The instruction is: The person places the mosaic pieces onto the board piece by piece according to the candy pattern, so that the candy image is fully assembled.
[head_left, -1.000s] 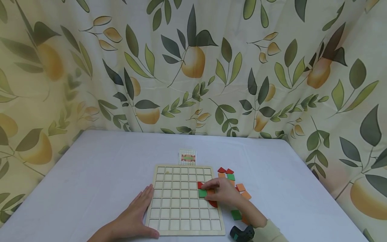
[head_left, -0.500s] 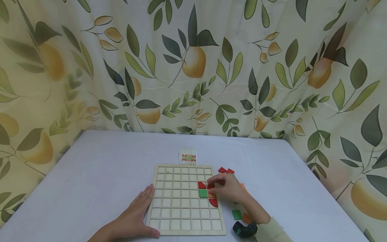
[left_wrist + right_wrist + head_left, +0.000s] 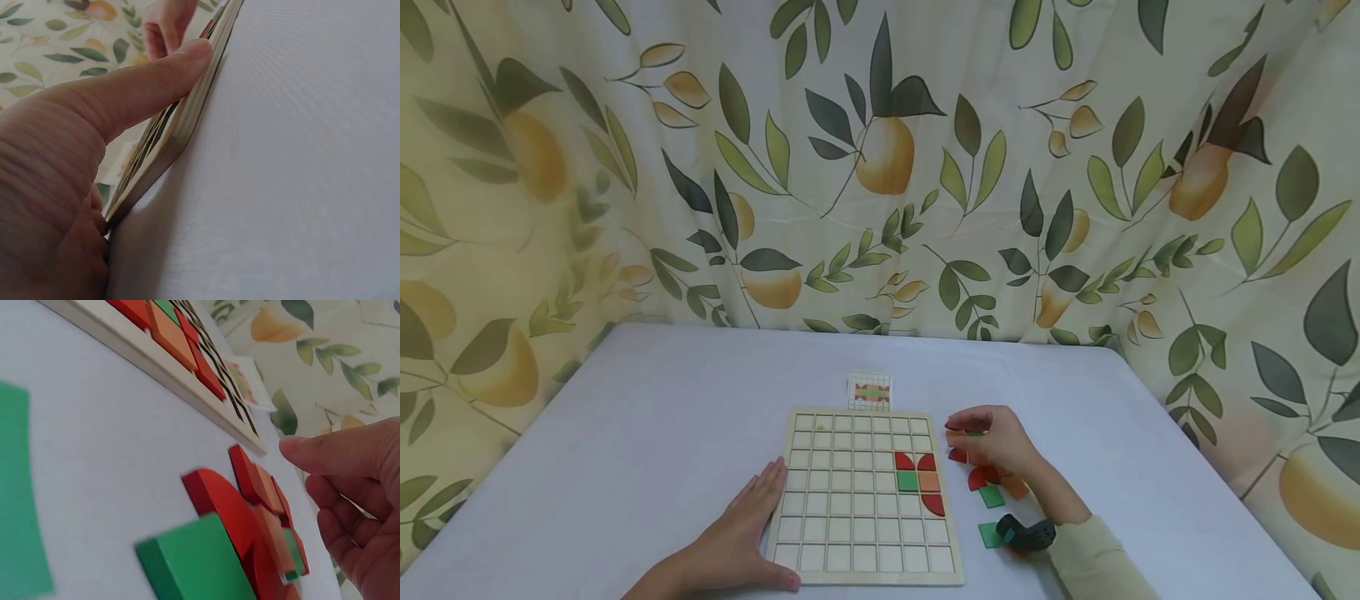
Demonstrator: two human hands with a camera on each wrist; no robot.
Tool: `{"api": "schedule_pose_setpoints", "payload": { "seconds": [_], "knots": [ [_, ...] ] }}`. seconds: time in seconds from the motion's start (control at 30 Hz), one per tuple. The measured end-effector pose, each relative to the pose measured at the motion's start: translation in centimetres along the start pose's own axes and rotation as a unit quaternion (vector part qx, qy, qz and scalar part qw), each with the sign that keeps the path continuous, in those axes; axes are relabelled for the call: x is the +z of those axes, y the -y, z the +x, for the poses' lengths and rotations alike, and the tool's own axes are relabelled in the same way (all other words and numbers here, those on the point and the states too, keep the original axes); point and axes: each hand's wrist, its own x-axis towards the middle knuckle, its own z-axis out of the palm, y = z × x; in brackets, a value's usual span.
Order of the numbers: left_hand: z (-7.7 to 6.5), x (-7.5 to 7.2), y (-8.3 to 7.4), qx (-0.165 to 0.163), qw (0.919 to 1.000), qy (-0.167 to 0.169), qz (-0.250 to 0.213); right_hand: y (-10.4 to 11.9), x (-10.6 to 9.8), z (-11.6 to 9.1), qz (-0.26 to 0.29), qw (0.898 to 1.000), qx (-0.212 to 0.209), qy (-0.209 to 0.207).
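A pale wooden grid board [image 3: 842, 529] lies flat on the table. Near its right side sit a green square tile [image 3: 907, 481], an orange square tile [image 3: 928, 482] and several red quarter-round tiles [image 3: 933, 504]. My left hand [image 3: 733, 533] rests against the board's left edge, fingers straight and thumb [image 3: 169, 72] on the near edge. Right of the board, my right hand [image 3: 996, 437] hovers over loose tiles, thumb and index finger apart. In the right wrist view no tile shows between thumb [image 3: 331, 452] and fingers. The hand partly hides the tiles beneath it.
A small pattern card [image 3: 870, 392] lies beyond the board's far edge. Loose green tiles [image 3: 991, 497], red tiles and orange tiles are spread along the board's right side. A dark wrist device [image 3: 1026, 533] sits at my right sleeve. Behind the table hangs a patterned curtain [image 3: 880, 208].
My right hand has left the board and moved right, over the loose tiles. A red quarter-round tile now lies uncovered above the orange square. The left hand stays in place.
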Motion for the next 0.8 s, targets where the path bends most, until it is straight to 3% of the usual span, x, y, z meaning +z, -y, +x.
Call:
{"api": "schedule_pose_setpoints", "payload": {
  "seconds": [0.43,0.8],
  "knots": [
    [-0.1,0.0,0.0,0.001,1.0000,-0.003,0.005,-1.6,-1.3,1.0,-0.042,0.998,0.017,-0.037],
    [0.0,0.0,0.0,0.001,1.0000,-0.001,0.002,-2.1,-2.0,1.6,-0.040,0.998,0.031,-0.049]
  ]
}}
